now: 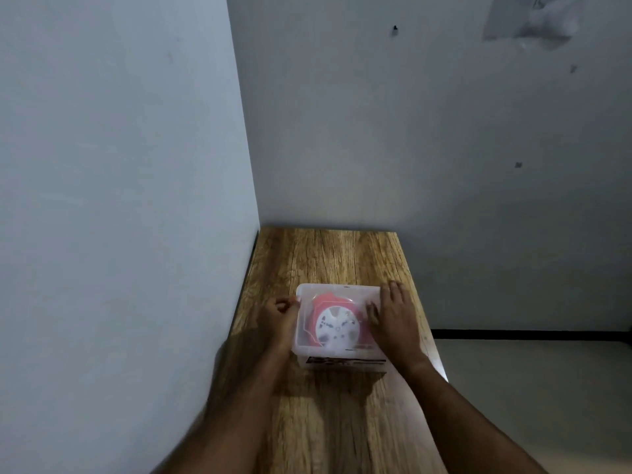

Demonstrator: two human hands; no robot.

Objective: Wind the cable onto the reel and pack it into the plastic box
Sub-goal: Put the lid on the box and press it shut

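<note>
My right hand (393, 319) lies flat on the right part of the box's lid (338, 292), fingers straight and spread a little, pressing down on it. My left hand (281, 318) is against the left side of the plastic box (337, 362), its fingers curled at the upper left corner of the lid; I cannot tell for sure whether they pinch the lid's edge or only touch it. Through the cloudy lid I see the reel (338, 327) lying flat inside the box, its white round face up, with the red cable (325, 300) wound around it. The box has a dark label on the front wall facing me. It stands on the wooden surface (328, 254), roughly in its middle. The surface is pushed into the corner of two pale grey walls (119, 148), the left one just beside its left edge.
</note>
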